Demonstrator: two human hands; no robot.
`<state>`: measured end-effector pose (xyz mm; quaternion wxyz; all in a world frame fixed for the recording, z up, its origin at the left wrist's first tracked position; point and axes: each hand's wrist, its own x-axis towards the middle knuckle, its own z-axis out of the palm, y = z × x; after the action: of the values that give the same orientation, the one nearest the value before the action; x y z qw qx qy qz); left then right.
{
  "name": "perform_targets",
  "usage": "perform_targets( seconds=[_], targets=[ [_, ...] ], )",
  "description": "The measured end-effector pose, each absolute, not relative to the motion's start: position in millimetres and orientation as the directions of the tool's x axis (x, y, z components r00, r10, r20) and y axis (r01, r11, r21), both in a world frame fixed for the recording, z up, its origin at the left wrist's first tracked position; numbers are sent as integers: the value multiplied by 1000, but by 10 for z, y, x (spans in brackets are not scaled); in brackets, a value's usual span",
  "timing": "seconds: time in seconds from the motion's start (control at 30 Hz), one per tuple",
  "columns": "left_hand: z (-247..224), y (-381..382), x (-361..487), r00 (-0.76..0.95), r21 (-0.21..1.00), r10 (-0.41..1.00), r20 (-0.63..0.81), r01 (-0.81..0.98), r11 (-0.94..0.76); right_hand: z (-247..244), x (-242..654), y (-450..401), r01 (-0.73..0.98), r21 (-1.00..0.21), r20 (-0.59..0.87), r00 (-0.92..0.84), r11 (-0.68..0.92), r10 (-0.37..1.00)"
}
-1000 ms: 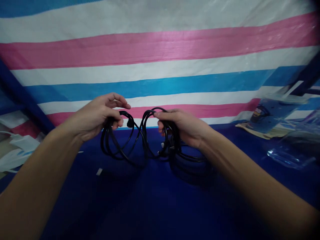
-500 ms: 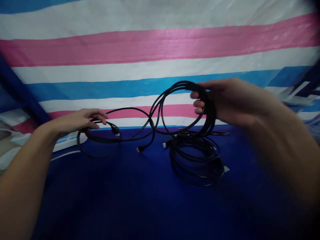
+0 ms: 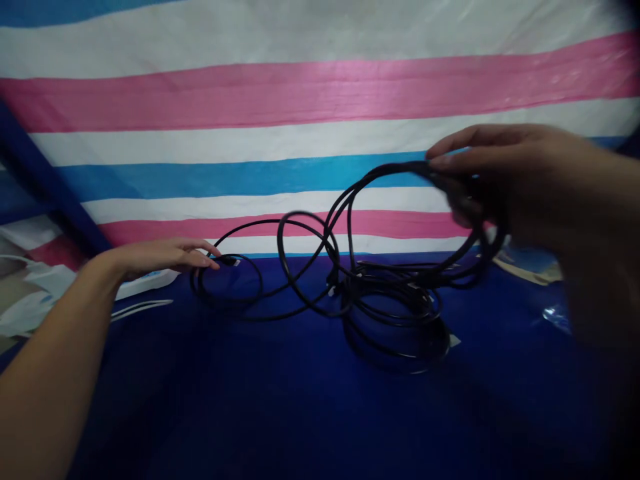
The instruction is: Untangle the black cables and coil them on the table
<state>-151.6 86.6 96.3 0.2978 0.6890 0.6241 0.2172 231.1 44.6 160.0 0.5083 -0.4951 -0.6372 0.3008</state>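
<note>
Loops of a black cable [image 3: 380, 169] hang from my right hand [image 3: 495, 167], whose fingers are wrapped round them; the hand is slightly blurred. The cable runs left in wide, crossing loops to my left hand [image 3: 175, 257]. That hand's fingers are closed at the small left loop, beside a black plug [image 3: 230, 261] with a light tip. Below the middle loops, a second coil of black cable [image 3: 395, 320] lies on the dark blue surface [image 3: 250, 407]. Where the two cables overlap, I cannot tell them apart.
Behind stands a striped pink, white and blue sheet [image 3: 300, 93]. A white object [image 3: 150, 283] and white cords [image 3: 143, 308] lie near my left hand, with white plastic [image 3: 30, 303] farther left. Clear plastic [image 3: 556, 319] lies at the right.
My right hand has moved right, drawing its loops along and widening them. The left hand has shifted slightly right and lower. The middle loops have changed shape, and the loose plug there has moved.
</note>
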Motion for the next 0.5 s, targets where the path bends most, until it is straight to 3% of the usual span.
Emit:
perform_targets(
  seconds=[0.07, 0.13, 0.2, 0.27, 0.37, 0.5],
  targets=[
    [1078, 833, -1436, 118, 552, 984, -131, 833, -27, 1523, 2123, 424, 306, -888, 335, -83, 344, 939],
    [1198, 775, -1274, 78, 507, 997, 16, 858, -76, 1420, 1911, 410, 236, -912, 297, -182, 335, 937],
    [1273, 696, -1017, 60, 577, 989, 137, 806, -128, 1302, 1717, 402, 147, -945, 243, -284, 293, 927],
    [1273, 615, -705, 80, 752, 983, 162, 635, -176, 1190, 1569, 396, 76, -973, 175, -373, 218, 911],
    [1180, 536, -318, 290, 799, 932, 215, 497, -339, 1086, 1456, 394, -50, -989, 148, -397, 139, 906],
    [1076, 551, -205, 408, 793, 883, 231, 448, -414, 1117, 1494, 413, -243, -967, 145, -250, 83, 957]
  ],
)
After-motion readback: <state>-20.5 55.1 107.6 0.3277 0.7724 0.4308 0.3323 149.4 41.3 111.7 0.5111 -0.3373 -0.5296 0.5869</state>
